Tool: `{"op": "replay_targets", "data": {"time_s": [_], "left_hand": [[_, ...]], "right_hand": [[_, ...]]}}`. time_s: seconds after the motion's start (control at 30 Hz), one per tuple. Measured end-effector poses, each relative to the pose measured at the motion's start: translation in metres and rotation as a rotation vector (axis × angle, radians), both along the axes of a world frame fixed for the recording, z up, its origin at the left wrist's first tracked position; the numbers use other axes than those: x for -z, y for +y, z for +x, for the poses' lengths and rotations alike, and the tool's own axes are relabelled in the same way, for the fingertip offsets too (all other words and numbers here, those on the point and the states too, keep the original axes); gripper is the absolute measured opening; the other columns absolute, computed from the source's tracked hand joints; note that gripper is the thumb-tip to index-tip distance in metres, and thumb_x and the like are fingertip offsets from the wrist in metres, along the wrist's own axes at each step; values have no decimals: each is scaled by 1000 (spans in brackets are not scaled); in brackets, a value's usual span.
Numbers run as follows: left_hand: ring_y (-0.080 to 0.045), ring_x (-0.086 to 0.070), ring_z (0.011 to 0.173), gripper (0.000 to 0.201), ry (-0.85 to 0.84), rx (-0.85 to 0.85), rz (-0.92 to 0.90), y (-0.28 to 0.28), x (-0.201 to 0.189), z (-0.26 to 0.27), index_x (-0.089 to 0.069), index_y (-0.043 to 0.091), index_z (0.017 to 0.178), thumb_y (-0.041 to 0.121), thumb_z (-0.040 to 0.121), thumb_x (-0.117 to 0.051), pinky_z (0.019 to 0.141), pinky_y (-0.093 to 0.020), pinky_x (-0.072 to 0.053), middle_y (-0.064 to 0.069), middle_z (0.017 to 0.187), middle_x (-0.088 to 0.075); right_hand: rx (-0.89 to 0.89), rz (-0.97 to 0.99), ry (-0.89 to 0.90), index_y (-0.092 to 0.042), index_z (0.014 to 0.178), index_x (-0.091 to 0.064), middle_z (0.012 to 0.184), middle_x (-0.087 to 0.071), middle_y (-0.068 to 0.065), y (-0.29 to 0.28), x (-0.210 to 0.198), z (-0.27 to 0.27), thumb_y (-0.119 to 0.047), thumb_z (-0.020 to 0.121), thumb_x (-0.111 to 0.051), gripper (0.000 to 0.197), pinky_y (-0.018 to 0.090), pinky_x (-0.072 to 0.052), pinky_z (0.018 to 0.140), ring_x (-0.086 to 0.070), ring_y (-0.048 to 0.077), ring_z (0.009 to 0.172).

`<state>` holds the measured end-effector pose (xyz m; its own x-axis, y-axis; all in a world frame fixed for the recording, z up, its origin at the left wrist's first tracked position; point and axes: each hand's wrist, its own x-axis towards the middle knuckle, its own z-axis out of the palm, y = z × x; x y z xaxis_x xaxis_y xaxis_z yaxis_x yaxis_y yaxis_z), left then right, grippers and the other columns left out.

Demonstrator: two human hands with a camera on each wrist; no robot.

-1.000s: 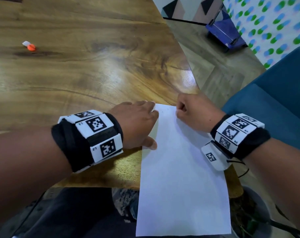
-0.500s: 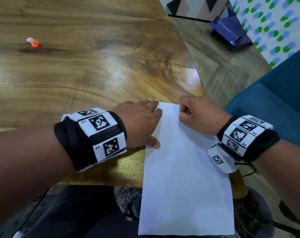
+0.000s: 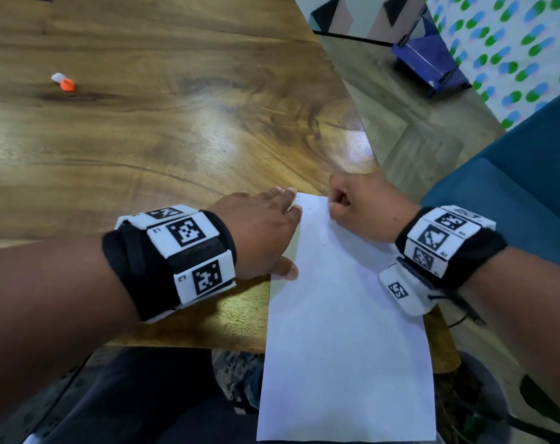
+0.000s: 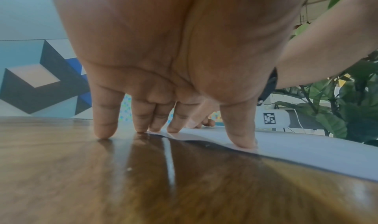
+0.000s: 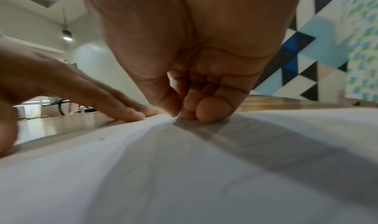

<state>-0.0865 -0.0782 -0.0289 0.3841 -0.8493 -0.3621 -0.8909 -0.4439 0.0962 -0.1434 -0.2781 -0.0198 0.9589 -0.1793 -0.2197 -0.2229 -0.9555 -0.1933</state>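
A white sheet of paper (image 3: 346, 315) lies on the wooden table (image 3: 144, 139), and its near end hangs over the table's front edge. My left hand (image 3: 265, 232) is at the sheet's far left corner. Its straight fingers (image 4: 141, 119) press down on the table and the paper's edge (image 4: 306, 150), and its thumb rests on the left side of the sheet. My right hand (image 3: 365, 209) is curled into a fist at the far right corner. Its thumb and bent fingertips (image 5: 206, 109) bear down on the paper (image 5: 184, 171). Nothing shows inside the fist.
A small orange and white object (image 3: 65, 83) lies far left on the table. A blue chair (image 3: 512, 203) stands right of the table's corner. A blue stand (image 3: 429, 62) sits on the floor beyond it. A potted plant (image 3: 483, 395) stands below the corner.
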Motion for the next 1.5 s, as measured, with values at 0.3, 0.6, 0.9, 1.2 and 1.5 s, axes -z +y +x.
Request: {"op": "replay_targets", "data": {"time_s": [0.3,0.6,0.9,1.2,1.5], "left_hand": [[-23,-3,157,95,25,-5,17,-2,1,1,-15,13,160,67,91,-54,121,-48,-27,-10,171,3],[-21,2,157,105,46,-12,48,-1,-2,1,-12,12,160,70,86,-59,119,-47,-27,-6,171,6],[-22,-2,157,106,35,-13,47,-2,-4,-1,-16,12,159,69,84,-63,115,-47,-33,-7,171,3],[-19,4,157,109,62,-36,67,-2,-6,-2,-10,14,160,69,83,-64,117,-48,-30,-3,171,8],[-21,-2,157,103,55,-25,38,-2,-2,-1,-19,15,157,68,83,-65,114,-50,-34,-6,170,2]], "right_hand": [[-161,87,36,-17,82,-58,72,-63,-1,49,-1,-25,-18,86,-58,4,35,-48,67,-57,23,73],[82,-50,-2,-16,77,-58,74,-66,3,-13,-1,-5,-15,84,-54,8,38,-54,68,-62,26,76],[-238,70,52,-21,77,-48,69,-59,-1,53,2,-46,-22,88,-53,12,38,-45,63,-50,22,65],[67,-61,-20,-21,74,-56,68,-62,-4,-29,2,-13,-20,80,-56,6,33,-51,62,-60,21,69],[-318,81,53,-23,77,-48,70,-61,-3,46,7,-51,-22,85,-55,11,37,-45,62,-53,23,66]]}}
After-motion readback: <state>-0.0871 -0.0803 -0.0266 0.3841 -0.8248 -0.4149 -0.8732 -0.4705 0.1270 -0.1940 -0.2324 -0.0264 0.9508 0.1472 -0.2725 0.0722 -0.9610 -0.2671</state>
